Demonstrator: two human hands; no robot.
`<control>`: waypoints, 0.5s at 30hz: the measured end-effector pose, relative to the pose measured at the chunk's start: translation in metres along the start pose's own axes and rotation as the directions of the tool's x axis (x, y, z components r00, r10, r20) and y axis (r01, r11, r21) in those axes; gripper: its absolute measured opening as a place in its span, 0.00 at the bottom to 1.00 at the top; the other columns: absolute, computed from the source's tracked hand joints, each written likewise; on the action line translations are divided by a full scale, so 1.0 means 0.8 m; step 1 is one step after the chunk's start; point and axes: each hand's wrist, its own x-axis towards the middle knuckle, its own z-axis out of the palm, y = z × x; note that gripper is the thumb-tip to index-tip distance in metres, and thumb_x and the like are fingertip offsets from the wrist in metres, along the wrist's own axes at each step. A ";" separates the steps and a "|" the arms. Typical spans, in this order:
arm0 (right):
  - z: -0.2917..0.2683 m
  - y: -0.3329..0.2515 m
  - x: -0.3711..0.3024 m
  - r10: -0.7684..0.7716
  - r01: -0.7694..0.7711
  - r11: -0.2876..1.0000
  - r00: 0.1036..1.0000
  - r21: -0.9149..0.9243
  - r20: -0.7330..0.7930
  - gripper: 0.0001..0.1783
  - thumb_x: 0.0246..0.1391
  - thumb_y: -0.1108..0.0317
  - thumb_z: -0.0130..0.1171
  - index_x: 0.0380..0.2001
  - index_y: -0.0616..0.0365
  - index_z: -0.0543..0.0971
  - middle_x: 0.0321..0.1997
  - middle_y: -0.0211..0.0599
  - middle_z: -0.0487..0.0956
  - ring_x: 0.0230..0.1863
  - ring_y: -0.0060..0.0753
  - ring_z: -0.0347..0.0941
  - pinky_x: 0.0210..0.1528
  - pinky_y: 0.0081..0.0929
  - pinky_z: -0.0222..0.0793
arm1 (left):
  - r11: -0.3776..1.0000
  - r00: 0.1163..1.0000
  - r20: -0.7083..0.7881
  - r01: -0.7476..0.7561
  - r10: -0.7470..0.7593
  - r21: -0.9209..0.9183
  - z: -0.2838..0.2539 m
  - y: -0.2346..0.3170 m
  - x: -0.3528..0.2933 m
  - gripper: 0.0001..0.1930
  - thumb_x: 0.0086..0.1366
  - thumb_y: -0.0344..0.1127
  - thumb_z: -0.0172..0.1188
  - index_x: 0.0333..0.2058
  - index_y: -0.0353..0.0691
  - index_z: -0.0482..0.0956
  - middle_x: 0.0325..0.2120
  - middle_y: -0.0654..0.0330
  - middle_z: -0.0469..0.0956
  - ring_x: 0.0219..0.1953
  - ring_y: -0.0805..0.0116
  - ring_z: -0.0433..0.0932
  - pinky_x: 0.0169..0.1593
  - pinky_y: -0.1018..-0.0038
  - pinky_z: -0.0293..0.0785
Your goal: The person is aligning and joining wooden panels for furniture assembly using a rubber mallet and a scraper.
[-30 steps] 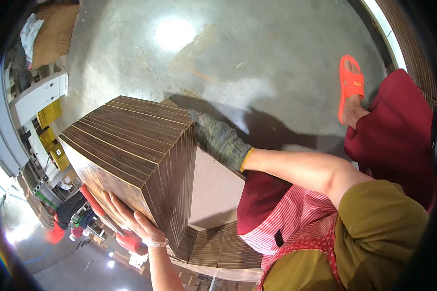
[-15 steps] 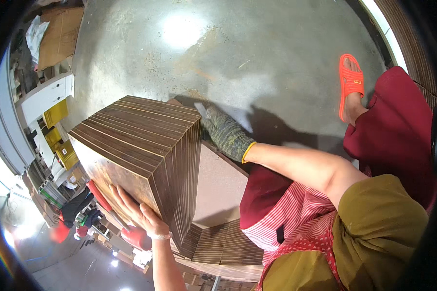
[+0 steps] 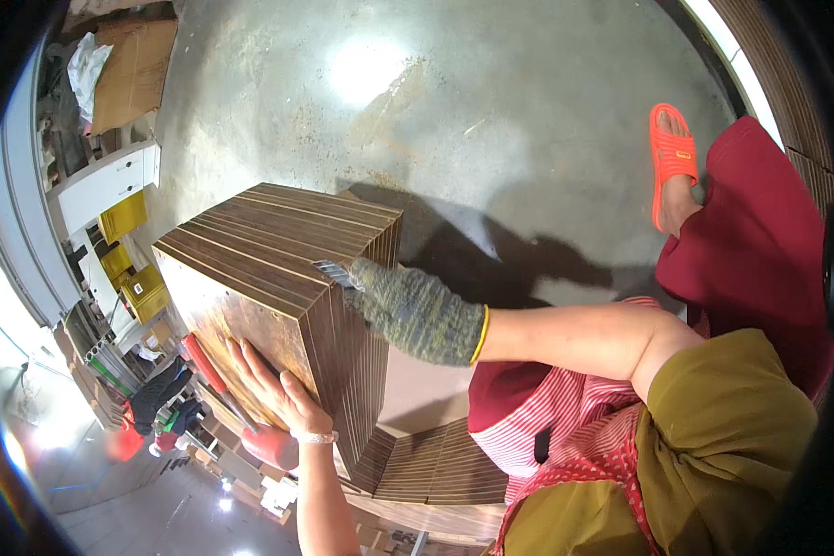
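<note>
A large wooden piece (image 3: 278, 236) with brown slatted faces stands on its base left of the middle. My bare left hand (image 3: 283, 394) lies flat against its smooth side panel, fingers stretched. On my right hand (image 3: 417, 310) is a grey-green knit glove with a yellow cuff. It is closed on a thin flat grey blade-like strip (image 3: 335, 273), whose exact kind I cannot make out. The strip is at the upper corner of the piece, where the slatted faces meet. A pale panel (image 3: 424, 385) and more slatted panels (image 3: 435, 463) lie beside and below it.
Grey concrete floor (image 3: 510, 83) stretches beyond the piece. A red-handled tool (image 3: 204, 363) shows beside my left hand. A white drawer unit (image 3: 107, 185), yellow boxes (image 3: 144, 292) and cardboard (image 3: 134, 74) stand at left. My foot in an orange slipper (image 3: 672, 153) rests at right.
My right hand has moved with the grey strip from the far edge toward the near corner of the slatted piece. My left hand stays flat on the side panel.
</note>
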 end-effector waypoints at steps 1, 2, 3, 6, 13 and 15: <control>0.035 -0.011 -0.007 0.279 -0.200 0.911 0.942 0.360 -0.185 0.23 0.59 0.64 0.42 0.57 0.57 0.62 0.37 0.36 0.73 0.34 0.32 0.70 0.35 0.28 0.69 | 1.000 1.000 -0.004 0.004 -0.004 0.001 -0.002 -0.001 -0.003 0.34 0.65 0.56 0.30 0.61 0.34 0.51 0.63 0.45 0.47 0.65 0.47 0.46 0.65 0.56 0.39; 0.042 -0.001 0.002 0.572 -0.273 0.671 0.782 0.689 -0.248 0.24 0.60 0.65 0.41 0.59 0.56 0.60 0.39 0.37 0.73 0.36 0.32 0.70 0.35 0.27 0.69 | 1.000 1.000 0.007 -0.013 0.013 0.011 -0.002 -0.001 -0.001 0.34 0.65 0.54 0.30 0.61 0.34 0.51 0.63 0.45 0.47 0.65 0.47 0.46 0.65 0.56 0.39; 0.042 0.032 -0.002 0.543 -0.618 0.105 0.692 0.779 0.475 0.26 0.56 0.70 0.45 0.59 0.60 0.59 0.50 0.45 0.70 0.49 0.40 0.68 0.47 0.31 0.67 | 1.000 1.000 -0.001 -0.017 0.017 0.011 -0.002 0.001 0.001 0.34 0.65 0.54 0.30 0.61 0.34 0.51 0.63 0.45 0.47 0.65 0.47 0.46 0.65 0.56 0.39; 0.018 -0.007 -0.001 0.353 -0.559 -0.401 0.636 0.726 0.686 0.27 0.53 0.73 0.48 0.58 0.62 0.60 0.57 0.51 0.64 0.60 0.47 0.59 0.57 0.36 0.60 | 0.999 0.999 0.022 -0.037 0.037 0.019 0.003 0.004 0.005 0.32 0.66 0.51 0.32 0.62 0.34 0.51 0.63 0.44 0.47 0.65 0.46 0.46 0.65 0.56 0.39; -0.020 0.009 0.014 0.308 -0.353 0.696 0.934 0.625 0.184 0.25 0.49 0.76 0.47 0.53 0.70 0.64 0.58 0.52 0.64 0.59 0.48 0.60 0.54 0.38 0.62 | 0.998 0.998 -0.004 -0.056 0.056 0.000 0.001 0.002 0.003 0.32 0.66 0.51 0.32 0.61 0.34 0.52 0.63 0.45 0.47 0.64 0.46 0.46 0.64 0.56 0.39; -0.040 0.007 0.018 0.133 -0.505 0.497 0.848 0.706 0.513 0.24 0.49 0.72 0.47 0.51 0.71 0.66 0.59 0.53 0.63 0.57 0.47 0.62 0.52 0.33 0.65 | 0.998 0.998 -0.007 -0.058 0.058 -0.004 0.001 0.006 0.005 0.32 0.66 0.51 0.33 0.61 0.34 0.52 0.63 0.45 0.47 0.64 0.46 0.46 0.64 0.55 0.39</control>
